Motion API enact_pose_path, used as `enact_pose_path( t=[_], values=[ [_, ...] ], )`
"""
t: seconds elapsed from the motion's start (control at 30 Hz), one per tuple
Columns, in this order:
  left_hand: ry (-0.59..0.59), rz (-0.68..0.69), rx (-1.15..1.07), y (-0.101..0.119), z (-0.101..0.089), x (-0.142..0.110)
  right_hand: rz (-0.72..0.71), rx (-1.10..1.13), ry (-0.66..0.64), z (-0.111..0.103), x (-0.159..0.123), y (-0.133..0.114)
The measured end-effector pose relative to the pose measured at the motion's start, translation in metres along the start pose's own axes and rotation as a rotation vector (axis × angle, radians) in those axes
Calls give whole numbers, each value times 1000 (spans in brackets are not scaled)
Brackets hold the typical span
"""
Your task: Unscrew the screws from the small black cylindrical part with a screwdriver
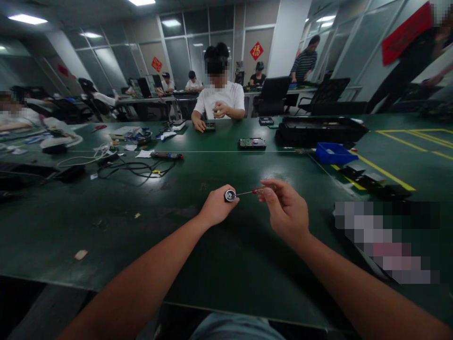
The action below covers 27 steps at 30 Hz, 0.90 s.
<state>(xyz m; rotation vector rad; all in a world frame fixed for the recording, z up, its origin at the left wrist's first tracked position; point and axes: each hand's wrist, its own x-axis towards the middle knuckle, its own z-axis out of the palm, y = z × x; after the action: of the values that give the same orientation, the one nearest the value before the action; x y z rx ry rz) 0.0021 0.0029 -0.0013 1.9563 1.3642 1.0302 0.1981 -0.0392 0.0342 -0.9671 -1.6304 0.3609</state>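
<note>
My left hand (216, 206) is closed around a small round part (230, 195) with a silvery rim and a dark body, its face turned up toward me. In my right hand (288, 210) is a thin screwdriver (257, 191) with a reddish handle, pinched between thumb and fingers. The metal shaft points left, and its tip meets the right edge of the round part; whether it sits in a screw is too small to tell. Both hands are above the green tabletop (148, 255). My left fingers are mostly hidden behind the part.
Ahead lie a hard drive (252, 143), a black tray (314, 130) and a blue bin (336, 154). An electric screwdriver (167, 155) and black cables (141, 169) lie left. A person (219, 89) sits across, handling another drive (210, 126). Small scraps lie at near left.
</note>
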Motion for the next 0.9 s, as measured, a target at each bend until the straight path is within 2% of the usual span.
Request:
enact_pose_path(
  t=[0.2, 0.57, 0.9],
  values=[
    [-4, 4, 4, -1, 1, 0, -29, -93, -101, 2, 1, 2],
    [-29, 14, 89, 3, 2, -2, -113, -294, -18, -2, 5, -9],
    [-57, -2, 150, 5, -1, -2, -163, -319, -70, 0, 3, -6]
  ],
)
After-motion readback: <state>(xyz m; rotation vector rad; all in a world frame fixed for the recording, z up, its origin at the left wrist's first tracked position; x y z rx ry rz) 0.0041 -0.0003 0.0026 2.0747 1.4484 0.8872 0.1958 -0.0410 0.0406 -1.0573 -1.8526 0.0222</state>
